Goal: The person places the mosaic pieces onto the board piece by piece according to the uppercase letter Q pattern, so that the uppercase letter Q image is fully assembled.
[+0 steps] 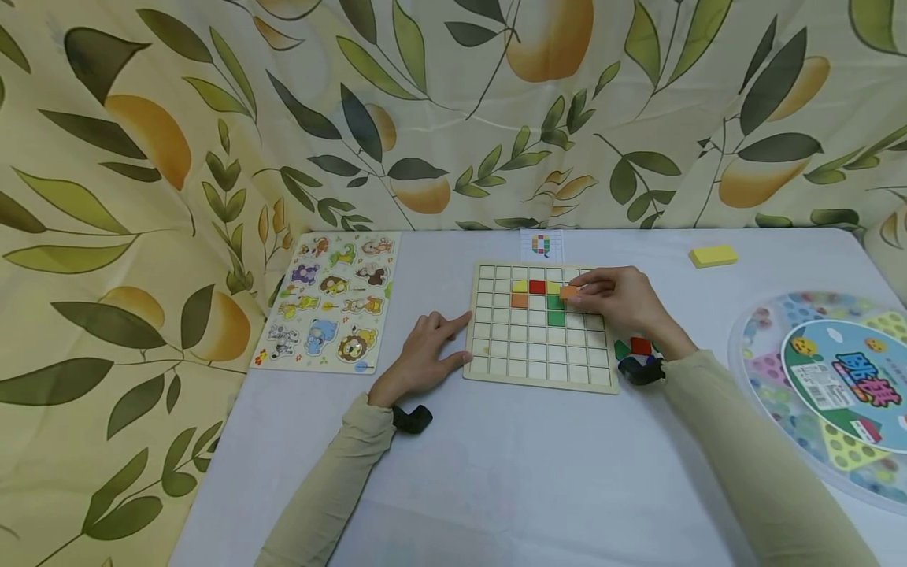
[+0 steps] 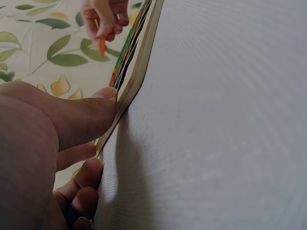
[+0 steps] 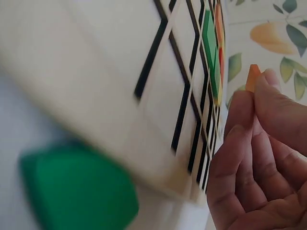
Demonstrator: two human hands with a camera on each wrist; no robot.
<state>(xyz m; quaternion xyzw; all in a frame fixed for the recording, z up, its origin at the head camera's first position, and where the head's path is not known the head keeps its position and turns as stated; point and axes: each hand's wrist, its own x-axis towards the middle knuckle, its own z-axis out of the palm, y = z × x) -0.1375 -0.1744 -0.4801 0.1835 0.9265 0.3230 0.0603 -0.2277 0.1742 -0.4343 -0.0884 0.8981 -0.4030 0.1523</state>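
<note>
Closest to me in the head view, two khaki sleeves [image 1: 751,449] stretch over the white table [image 1: 460,488]. The left hand [image 1: 428,353] lies relaxed, its extended thumb and forefinger touching the left edge of a gridded wooden board [image 1: 537,352]. The right hand [image 1: 623,301] pinches an orange tile [image 1: 568,292] over the board's upper right part, beside a short row with a red tile [image 1: 537,287] between yellow tiles [image 1: 520,287]. Green tiles [image 1: 556,318] sit below that row. Loose tiles [image 1: 641,346] lie just right of the board.

In the left wrist view, the thumb rests on the board's edge; beyond it, the orange tile is held clear of the surface.

In the right wrist view, a blurred green piece [image 3: 79,187] looms nearest; thumb and forefinger grip the orange tile.
</note>
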